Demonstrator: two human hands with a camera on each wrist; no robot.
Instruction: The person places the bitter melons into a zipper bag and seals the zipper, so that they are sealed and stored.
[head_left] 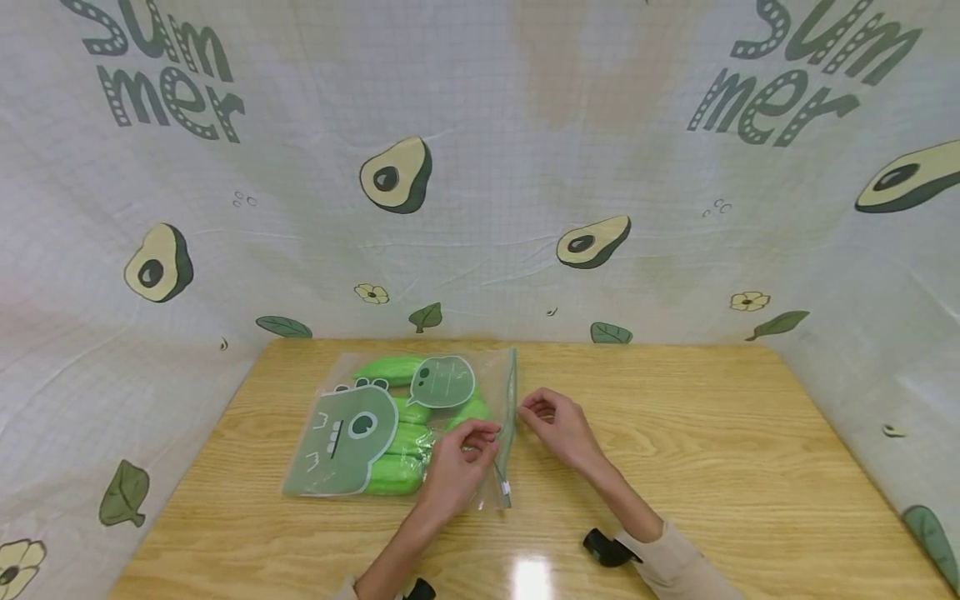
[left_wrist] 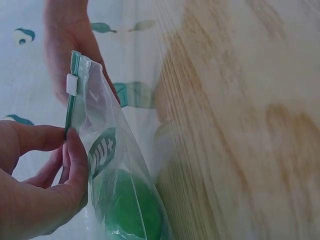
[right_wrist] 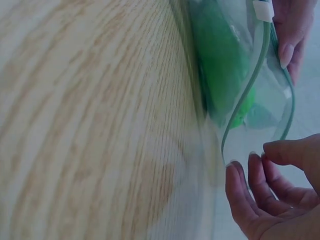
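A clear zip bag [head_left: 487,367] with a green cartoon dinosaur print lies on the table, its mouth toward the right. Several bright green, long rounded pieces [head_left: 396,475] fill it, their kind blurred by the film. My left hand [head_left: 459,467] pinches the green zip strip [left_wrist: 71,107] between thumb and fingers, close to the white slider [left_wrist: 72,84]. Across the mouth, my right hand [head_left: 561,429] has loosely bent fingers [right_wrist: 240,195], their tips right at the strip's edge. In the right wrist view the two strips stand apart near those fingertips.
The wooden table [head_left: 675,417] extends to both sides of the bag. Behind it hangs a pale cloth [head_left: 495,167] printed with avocados and leaves. A black wrist strap [head_left: 606,547] sits by the right sleeve [head_left: 675,558].
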